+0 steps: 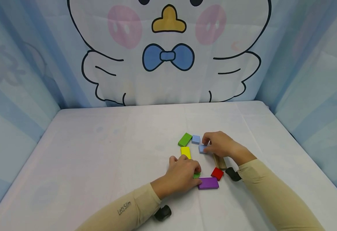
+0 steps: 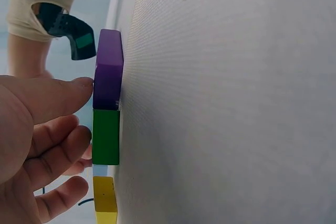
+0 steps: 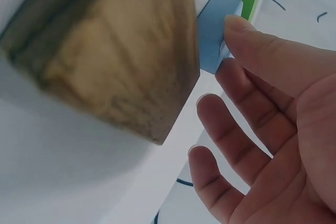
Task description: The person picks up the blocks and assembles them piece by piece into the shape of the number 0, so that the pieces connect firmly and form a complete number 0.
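Apparently for fine control, the right hand [image 1: 222,145] pinches a light-blue block [image 1: 201,149] between thumb and forefinger, near a wooden block [image 1: 220,162] on the table [image 1: 113,144], while the unclenched left hand [image 1: 182,175] rests its thumb against the purple block [image 1: 209,183], seemingly to steady it.

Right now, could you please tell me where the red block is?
In the head view, the red block lies right of centre on the white tabletop, between the nearer purple block and the wooden block just beyond it.
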